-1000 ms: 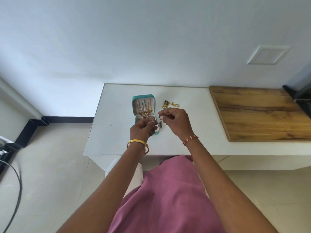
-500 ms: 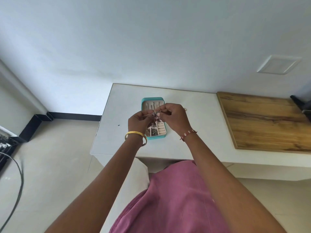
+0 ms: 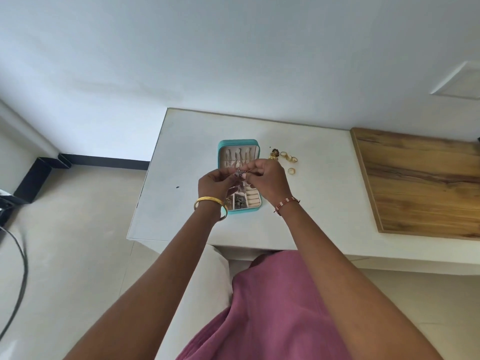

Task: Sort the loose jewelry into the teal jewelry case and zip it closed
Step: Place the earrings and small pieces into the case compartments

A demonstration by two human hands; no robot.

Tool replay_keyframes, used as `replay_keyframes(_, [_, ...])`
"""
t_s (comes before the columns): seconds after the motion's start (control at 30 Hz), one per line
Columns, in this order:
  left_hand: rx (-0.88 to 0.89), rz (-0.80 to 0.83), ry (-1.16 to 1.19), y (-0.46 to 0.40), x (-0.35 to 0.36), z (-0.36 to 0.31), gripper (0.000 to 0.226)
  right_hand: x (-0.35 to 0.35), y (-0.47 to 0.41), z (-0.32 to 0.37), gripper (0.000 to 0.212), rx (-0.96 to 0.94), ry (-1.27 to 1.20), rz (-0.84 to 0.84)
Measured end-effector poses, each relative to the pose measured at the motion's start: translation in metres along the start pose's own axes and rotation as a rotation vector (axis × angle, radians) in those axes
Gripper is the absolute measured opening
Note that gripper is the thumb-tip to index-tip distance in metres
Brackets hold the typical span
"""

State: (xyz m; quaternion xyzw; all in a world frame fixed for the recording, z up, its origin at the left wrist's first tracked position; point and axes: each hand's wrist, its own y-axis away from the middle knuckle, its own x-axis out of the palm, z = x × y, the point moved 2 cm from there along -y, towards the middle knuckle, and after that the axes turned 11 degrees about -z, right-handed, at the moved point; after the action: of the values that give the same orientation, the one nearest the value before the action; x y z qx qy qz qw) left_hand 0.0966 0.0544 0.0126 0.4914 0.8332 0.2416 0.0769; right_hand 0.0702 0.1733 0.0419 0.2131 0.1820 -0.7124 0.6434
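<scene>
Head view: the teal jewelry case point(image 3: 238, 178) lies open on the white table point(image 3: 181, 203), lid toward the far side. Above its middle, the left hand point(image 3: 214, 184) and the right hand point(image 3: 270, 181) meet, each grip pinching a small dark piece of jewelry point(image 3: 239, 174) between fingertips. Just right of the case, loose gold rings point(image 3: 291, 162) and a gold ornament point(image 3: 274, 154) rest on the table. A wooden board point(image 3: 420, 183) lies far right.
</scene>
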Motion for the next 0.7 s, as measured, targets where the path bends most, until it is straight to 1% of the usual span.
replay_keyframes(0.1, [-0.026, -0.002, -0.022, -0.013, 0.004, 0.009, 0.008, 0.008, -0.01, -0.014, 0.018, 0.026, 0.013, 0.014])
replay_keyframes(0.2, [-0.044, -0.015, -0.029, -0.025, 0.006, 0.017, 0.016, 0.015, -0.017, -0.024, 0.016, 0.06, 0.007, 0.026])
replay_keyframes(0.37, [-0.04, -0.026, -0.056, -0.037, 0.009, 0.025, 0.013, 0.023, -0.023, -0.034, 0.016, 0.066, 0.007, 0.029])
replay_keyframes(0.57, [-0.006, -0.027, -0.215, -0.043, 0.007, 0.032, 0.014, 0.028, -0.025, -0.045, 0.019, 0.061, 0.093, 0.048])
replay_keyframes(0.7, [-0.014, -0.076, -0.276, -0.042, 0.0, 0.032, 0.017, 0.028, -0.024, -0.049, 0.017, 0.028, 0.166, 0.052])
